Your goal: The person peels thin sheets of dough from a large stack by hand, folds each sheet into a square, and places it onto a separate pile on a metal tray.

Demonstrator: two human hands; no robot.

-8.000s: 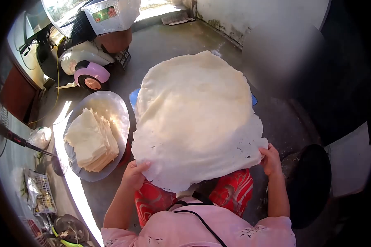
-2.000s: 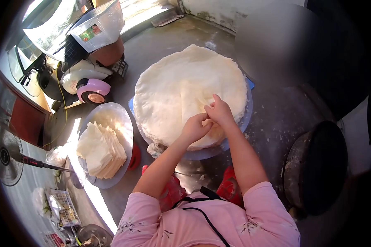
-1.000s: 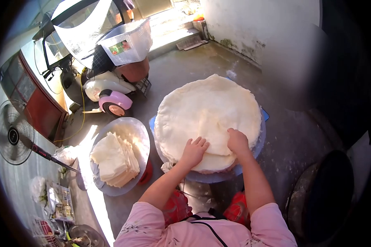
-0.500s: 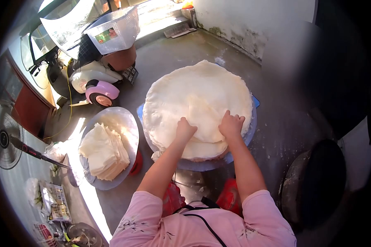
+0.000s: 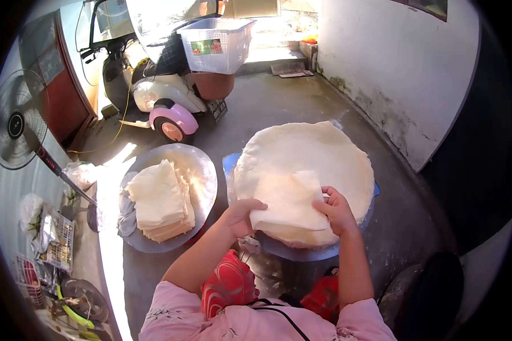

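A folded sheet of thin, pale flatbread (image 5: 287,199) is held up between my two hands. My left hand (image 5: 242,216) pinches its left edge, thumb on top. My right hand (image 5: 337,210) grips the right edge, fingers curled behind. Just below the sheet lies a large round pile of flatbread (image 5: 310,145) on a round metal tray (image 5: 355,233), low above the floor. To the left, a stack of folded flatbreads (image 5: 160,196) sits on another round metal tray (image 5: 206,170), with a greyish cloth (image 5: 127,215) beside it.
A standing fan (image 5: 17,122) is at the left, near crates (image 5: 60,238) and bags. Behind, a scooter (image 5: 165,94) carries a white plastic basket (image 5: 216,48). A stained white wall (image 5: 392,74) runs along the right, with a dark round object (image 5: 432,284) at lower right.
Both hands were pressing on the large pile; now they hold a folded sheet raised off it. The view has tilted up and shifted, so the trays appear farther right.
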